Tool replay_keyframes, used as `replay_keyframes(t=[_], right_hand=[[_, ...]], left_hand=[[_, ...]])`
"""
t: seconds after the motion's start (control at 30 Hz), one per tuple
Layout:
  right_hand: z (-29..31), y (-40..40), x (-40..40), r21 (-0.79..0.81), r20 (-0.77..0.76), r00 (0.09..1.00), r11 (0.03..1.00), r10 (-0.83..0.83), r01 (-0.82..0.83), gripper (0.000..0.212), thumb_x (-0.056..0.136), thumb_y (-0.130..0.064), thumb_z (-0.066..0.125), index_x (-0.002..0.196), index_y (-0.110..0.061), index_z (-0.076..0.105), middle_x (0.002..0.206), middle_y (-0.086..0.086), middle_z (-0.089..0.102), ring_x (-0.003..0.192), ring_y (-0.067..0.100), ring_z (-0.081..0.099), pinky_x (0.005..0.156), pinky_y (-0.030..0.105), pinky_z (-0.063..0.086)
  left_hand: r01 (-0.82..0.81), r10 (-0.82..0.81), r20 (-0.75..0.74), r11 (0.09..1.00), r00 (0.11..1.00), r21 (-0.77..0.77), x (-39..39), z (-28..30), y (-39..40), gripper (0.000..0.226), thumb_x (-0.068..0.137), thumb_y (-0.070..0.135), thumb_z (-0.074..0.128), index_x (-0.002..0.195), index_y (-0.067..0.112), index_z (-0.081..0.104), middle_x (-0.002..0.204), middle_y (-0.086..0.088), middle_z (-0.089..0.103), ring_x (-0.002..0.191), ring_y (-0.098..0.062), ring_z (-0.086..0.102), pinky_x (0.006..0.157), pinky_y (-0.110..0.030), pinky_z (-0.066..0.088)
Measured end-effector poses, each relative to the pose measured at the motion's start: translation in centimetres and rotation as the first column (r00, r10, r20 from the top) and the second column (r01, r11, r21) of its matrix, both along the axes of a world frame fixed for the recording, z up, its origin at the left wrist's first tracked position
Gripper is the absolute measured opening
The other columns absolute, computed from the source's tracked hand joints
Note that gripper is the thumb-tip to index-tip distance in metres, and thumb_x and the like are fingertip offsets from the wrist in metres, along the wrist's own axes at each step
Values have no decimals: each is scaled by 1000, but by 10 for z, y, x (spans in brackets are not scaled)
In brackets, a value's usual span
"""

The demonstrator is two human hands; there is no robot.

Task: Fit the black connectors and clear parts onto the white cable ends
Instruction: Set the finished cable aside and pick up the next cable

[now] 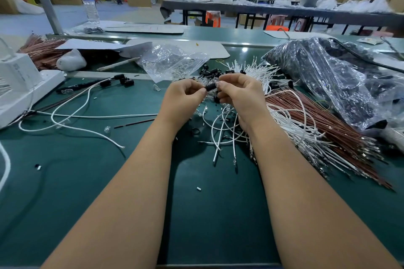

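Two hands: left hand and right hand meet at centre frame above the green tabletop; both pinch one black connector between their fingers
Left fingers: curled, tips closed on the connector's left end
Right fingers: curled, tips closed on its right end
Loose black connectors: heaped just beyond the hands
Clear parts: in an open plastic bag, upper centre; a few lie loose on the tabletop
White cables: fanned bundle right of the hands; others looped below them and at left
Brown wires: bundle at right, beside the white ones
Black bagged parts: large clear bag, upper right
Water bottle: upright, upper left
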State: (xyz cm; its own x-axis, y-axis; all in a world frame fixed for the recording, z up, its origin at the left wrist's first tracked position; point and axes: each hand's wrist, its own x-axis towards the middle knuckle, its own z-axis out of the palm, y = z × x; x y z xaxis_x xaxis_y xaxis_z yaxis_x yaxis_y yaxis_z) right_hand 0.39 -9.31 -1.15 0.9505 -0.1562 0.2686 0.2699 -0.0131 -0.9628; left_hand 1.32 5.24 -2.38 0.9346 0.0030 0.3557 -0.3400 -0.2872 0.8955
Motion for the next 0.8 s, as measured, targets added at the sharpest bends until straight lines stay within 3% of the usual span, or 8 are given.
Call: replay_keyframes(t=[0.23,0.47,0.63,0.8], right_hand=[[1,-1,-2,10,-23,1000,1000,19,-18,5,91,-8,63,87,-8,65,71,6,65,54,11,59,52,24,50],[0,0,-3,-63,-17,1000,998,-9,7,10,91,-6,63,81,-8,62,64,3,61,51,6,57,54,21,51],[-3,0,-2,-93,-62,998,996,-3,-3,14,94,-4,59,80,-6,58,65,5,61,53,9,57,54,21,52],[-5,0,-1,-64,-72,996,997,45,-50,14,95,-2,56,81,-4,55,69,11,62,55,14,61,55,22,53]], left_hand=[[5,-3,61,999,998,-33,0,1,1,14,85,7,70,78,18,65,71,-7,65,61,-11,56,61,-21,48],[-8,8,81,1000,997,1,-2,0,3,5,81,6,74,83,10,72,64,3,62,52,2,49,56,-12,41],[16,-15,62,1000,998,-10,-2,-2,2,4,81,4,73,82,8,72,71,-8,69,64,-12,61,69,-25,51],[35,-34,24,997,999,-63,-1,-3,2,4,82,3,72,82,6,72,73,-11,71,68,-16,65,79,-32,56]])
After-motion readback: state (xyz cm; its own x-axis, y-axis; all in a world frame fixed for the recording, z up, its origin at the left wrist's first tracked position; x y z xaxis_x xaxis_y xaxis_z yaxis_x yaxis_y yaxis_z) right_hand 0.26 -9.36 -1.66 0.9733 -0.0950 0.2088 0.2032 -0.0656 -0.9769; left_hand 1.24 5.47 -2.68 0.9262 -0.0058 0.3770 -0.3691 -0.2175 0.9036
